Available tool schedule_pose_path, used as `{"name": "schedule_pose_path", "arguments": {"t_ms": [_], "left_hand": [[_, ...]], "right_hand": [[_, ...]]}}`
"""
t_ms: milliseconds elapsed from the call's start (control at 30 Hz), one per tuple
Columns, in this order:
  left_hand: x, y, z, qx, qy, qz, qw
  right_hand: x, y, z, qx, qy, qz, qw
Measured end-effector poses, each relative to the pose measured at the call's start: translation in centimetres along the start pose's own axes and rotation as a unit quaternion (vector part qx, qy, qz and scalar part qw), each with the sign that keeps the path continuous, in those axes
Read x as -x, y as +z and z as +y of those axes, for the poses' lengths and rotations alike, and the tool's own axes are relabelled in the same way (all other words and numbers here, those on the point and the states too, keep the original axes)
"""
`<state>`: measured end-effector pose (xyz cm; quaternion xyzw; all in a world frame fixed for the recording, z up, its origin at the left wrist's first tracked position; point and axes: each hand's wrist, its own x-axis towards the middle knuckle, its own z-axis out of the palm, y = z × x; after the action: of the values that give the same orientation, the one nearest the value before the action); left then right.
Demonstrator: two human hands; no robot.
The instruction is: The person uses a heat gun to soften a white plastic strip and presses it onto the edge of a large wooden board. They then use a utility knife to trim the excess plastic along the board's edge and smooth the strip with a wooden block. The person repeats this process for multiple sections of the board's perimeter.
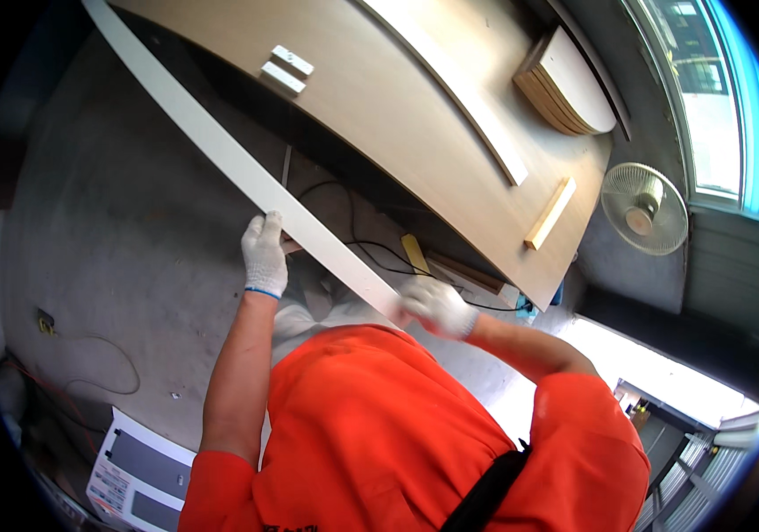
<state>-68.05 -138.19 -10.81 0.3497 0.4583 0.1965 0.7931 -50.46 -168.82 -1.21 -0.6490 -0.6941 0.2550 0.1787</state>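
Head view, left to right. Boxed package with printed label [135,470] lay on grey concrete floor [113,266] at lower left, thin cable [104,368] looped near it. Left hand [265,255] in white knit glove was raised, fingers [259,232] pressed against lower edge of long white strip board [246,173]; fingers lay flat and together along the edge, and whether the thumb wrapped round could not be told. White strip ran diagonally from upper left down to centre, over the floor, in front of big wood-tone panel table [379,97]. Two small white blocks [287,70] sat on that panel near its top left. Right hand [437,306], also white-gloved, was clamped on the near end of the strip, fingers [424,297] curled shut around it. Black cable [370,253] and yellow tool [415,254] lay under the panel edge. Further right on panel: curved pale trim strip [459,97], short light wood batten [550,213], stack of curved wood pieces [566,84]. White fan [644,208] stood just beyond, by window [707,97]. Orange shirt [379,434] filled lower centre.
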Motion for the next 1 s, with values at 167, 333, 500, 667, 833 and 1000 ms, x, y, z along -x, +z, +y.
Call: {"name": "schedule_pose_path", "arguments": {"t_ms": [167,333,500,667,833,1000], "left_hand": [[0.7,0.7,0.7,0.006,0.002,0.011,1.000],[1.0,0.3,0.3,0.005,0.000,0.000,1.000],[1.0,0.6,0.8,0.080,-0.054,-0.035,0.995],[1.0,0.1,0.8,0.071,-0.044,-0.050,0.995],[0.3,0.1,0.0,0.062,-0.025,-0.010,0.998],[0.2,0.2,-0.7,0.074,-0.041,-0.011,0.996]], "right_hand": [[7.1,-0.8,0.1,0.048,0.087,-0.073,0.992],[-14.4,-0.8,4.1,0.026,0.020,0.178,0.983],[-37.5,-3.1,4.5,0.074,-0.008,0.256,0.964],[-34.4,-1.8,3.5,0.146,-0.054,0.129,0.979],[-11.4,0.4,2.1,0.128,-0.099,0.106,0.981],[11.0,1.4,-4.3,0.068,0.174,-0.135,0.973]]}}
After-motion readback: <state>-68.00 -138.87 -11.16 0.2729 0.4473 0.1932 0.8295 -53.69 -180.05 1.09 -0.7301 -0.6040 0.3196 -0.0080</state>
